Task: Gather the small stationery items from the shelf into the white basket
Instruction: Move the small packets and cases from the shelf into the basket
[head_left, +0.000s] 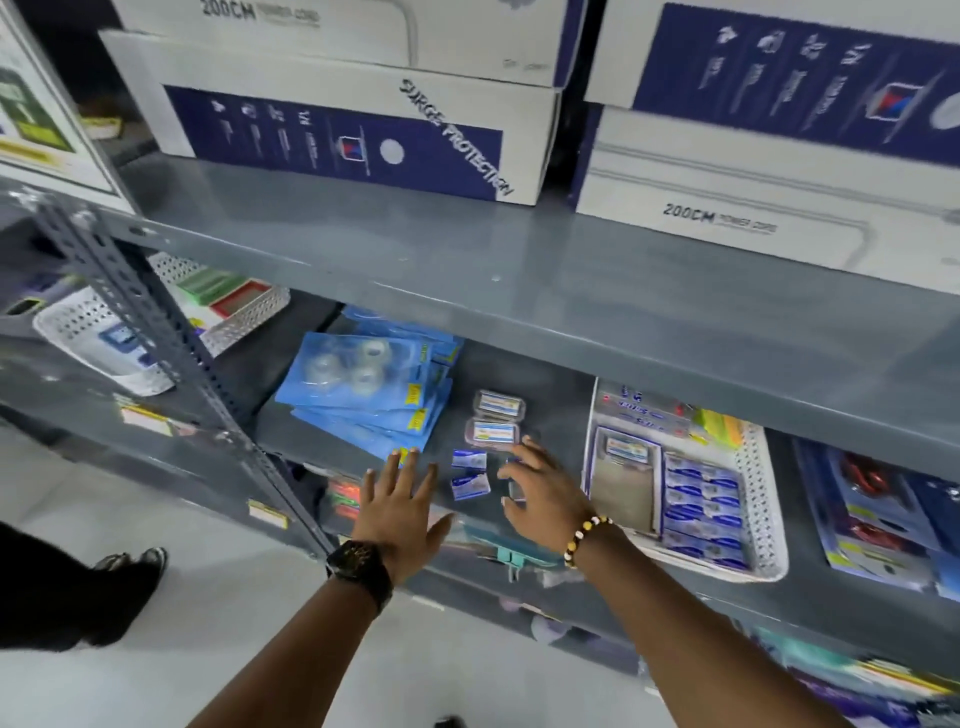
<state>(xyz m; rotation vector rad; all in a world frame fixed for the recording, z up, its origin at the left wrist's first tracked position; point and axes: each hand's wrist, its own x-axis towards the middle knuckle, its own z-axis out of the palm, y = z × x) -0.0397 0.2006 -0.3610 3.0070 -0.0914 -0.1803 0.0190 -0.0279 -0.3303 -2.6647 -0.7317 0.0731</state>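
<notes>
On the grey middle shelf (545, 410) lie two small blue boxes (470, 474) and behind them two clear plastic cases (496, 418) with blue labels. My left hand (402, 506), with a dark watch on the wrist, hovers flat and open just left of the blue boxes, holding nothing. My right hand (540, 491), with a bead bracelet on the wrist, curls over another small item just right of the boxes; the item is mostly hidden and blurred. The white perforated basket (763, 499) stands to the right and holds several small blue boxes.
A fanned pile of blue tape packs (363, 384) lies left of the small items. Two more white baskets (244, 306) sit at the far left behind a slotted steel upright (171, 338). Large power-strip cartons (363, 124) fill the shelf above. A person's dark trouser leg and foot (78, 582) stand at the lower left.
</notes>
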